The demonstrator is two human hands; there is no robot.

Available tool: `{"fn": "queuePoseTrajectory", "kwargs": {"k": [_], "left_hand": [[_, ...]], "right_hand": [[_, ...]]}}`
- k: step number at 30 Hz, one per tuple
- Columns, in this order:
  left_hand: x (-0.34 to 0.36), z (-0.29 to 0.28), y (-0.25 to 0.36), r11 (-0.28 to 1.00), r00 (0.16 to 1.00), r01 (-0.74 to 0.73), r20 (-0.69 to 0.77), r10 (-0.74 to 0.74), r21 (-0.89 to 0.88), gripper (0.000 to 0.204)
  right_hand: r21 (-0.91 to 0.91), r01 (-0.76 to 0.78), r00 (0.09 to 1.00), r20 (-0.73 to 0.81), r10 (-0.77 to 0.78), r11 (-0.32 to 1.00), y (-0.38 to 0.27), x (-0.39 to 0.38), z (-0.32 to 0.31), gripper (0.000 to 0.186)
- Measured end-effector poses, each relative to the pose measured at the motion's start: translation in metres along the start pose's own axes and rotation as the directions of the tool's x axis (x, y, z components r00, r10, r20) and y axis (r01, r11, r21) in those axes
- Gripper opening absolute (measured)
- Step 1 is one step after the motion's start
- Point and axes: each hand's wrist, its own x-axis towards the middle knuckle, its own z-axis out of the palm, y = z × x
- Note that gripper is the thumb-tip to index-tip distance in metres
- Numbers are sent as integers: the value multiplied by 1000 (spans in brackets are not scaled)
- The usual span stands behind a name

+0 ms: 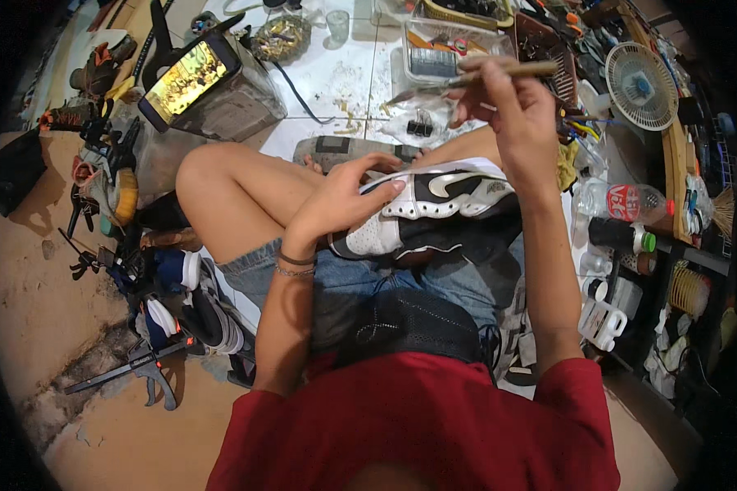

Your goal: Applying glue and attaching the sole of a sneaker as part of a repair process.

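A black and white sneaker (458, 199) lies on its side across my lap. My left hand (356, 192) grips it, with the thumb on its side and the fingers reaching over its far edge. Raised above the sneaker's right end, my right hand (516, 110) is closed around a thin brush (539, 70) with a wooden handle. The brush's tip points left and is apart from the shoe. A dark cloth covers my lap beneath the sneaker.
Beyond my legs, white tiles hold a clear tub of tools (430, 61), a black binder clip (420, 123) and scraps. A phone (190, 80) leans at the far left. On the right are a fan (641, 86) and bottles (630, 202); shoes and a clamp (147, 368) lie left.
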Motion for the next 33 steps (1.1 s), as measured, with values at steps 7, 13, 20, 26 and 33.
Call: {"fn": "queuePoseTrajectory", "kwargs": {"k": [7,13,20,26,33], "left_hand": [[2,24,9,962,996,91,-14,-90,259,43],[1,31,17,955,998,40,-56,-24,293,43],[2,32,20,963,999,14,-40,-4,271,39],[4,31,23,956,998,38,36,-51,291,35],[8,34,26,919,990,31,116,-83,393,40]], "right_hand": [[-232,-72,997,-54,61,970,19,-46,-15,20],[-194,-68,997,-41,61,979,34,-73,-24,16],[-355,-194,980,-102,169,914,30,-98,-24,15],[-429,-93,993,21,112,898,28,-107,-34,15],[-437,-89,996,-33,83,895,36,-119,-31,17]]}}
